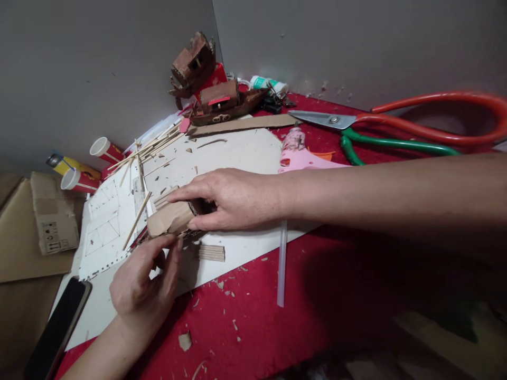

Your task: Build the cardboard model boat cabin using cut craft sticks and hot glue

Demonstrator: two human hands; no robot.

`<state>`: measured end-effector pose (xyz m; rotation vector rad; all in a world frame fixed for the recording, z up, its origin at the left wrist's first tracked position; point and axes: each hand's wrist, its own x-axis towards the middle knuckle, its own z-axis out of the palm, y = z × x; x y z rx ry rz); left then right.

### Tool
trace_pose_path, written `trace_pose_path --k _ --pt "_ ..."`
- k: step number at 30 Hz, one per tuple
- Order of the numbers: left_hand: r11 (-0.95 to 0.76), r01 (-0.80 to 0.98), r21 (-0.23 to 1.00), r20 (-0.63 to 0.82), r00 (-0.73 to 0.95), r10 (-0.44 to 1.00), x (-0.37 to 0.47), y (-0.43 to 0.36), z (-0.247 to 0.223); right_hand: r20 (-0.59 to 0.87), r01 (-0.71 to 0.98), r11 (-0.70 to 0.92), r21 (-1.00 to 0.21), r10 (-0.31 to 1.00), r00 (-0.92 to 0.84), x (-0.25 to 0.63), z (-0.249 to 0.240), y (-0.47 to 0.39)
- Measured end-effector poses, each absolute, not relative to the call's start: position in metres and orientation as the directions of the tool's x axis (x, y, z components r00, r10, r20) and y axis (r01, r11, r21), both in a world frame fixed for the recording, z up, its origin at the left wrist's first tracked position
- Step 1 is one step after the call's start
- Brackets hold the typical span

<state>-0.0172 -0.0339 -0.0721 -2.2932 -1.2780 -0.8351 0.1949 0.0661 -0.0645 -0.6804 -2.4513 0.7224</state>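
A small curved cardboard piece (pixel 168 219) lies low over the white sheet, with a dark edge at its right end. My right hand (pixel 237 198) reaches across from the right and grips it, thumb on the near side and fingers on the far side. Thumb and fingers of my left hand (pixel 146 272) are closed at its near lower edge; whatever is between those fingertips is hidden. A short ribbed cardboard strip (pixel 212 253) rests just to the right of my left hand, and another ribbed piece (pixel 162 198) is partly visible beyond the held one.
Large scissors (pixel 336 120) and a pink glue gun (pixel 301 153) with a glue stick (pixel 282 269) lie right. Brown model boats (pixel 222 103) stand behind. Thin sticks (pixel 152 148), red cups (pixel 105 150), a cardboard box (pixel 31 227) and a phone (pixel 59 327) are left. Scraps litter the red cloth (pixel 245 327).
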Motion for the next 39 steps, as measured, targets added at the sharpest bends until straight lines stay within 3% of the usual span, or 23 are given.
trace_pose_path --k 18,23,28,35,39 --pt "-0.535 0.844 0.044 0.662 0.376 0.649 -0.021 -0.040 -0.074 0.291 0.314 0.713 -0.627 0.588 -0.754 0.194 -0.066 0.065" --pt "-0.523 0.829 0.199 0.758 0.208 0.619 -0.029 -0.041 -0.075 0.301 0.299 0.722 -0.624 0.575 -0.761 0.193 -0.065 0.063" --pt "-0.441 0.800 0.406 0.784 -0.057 0.618 -0.042 -0.032 -0.080 0.310 0.320 0.763 -0.562 0.552 -0.774 0.195 -0.063 0.064" --pt "-0.384 0.756 0.530 0.713 -0.153 0.684 -0.047 -0.036 -0.077 0.507 0.366 0.850 -0.379 0.521 -0.686 0.215 -0.053 0.027" --pt "-0.416 0.757 0.504 0.711 -0.090 0.698 -0.044 -0.046 -0.077 0.258 0.495 0.832 -0.250 0.550 -0.794 0.212 -0.060 -0.005"
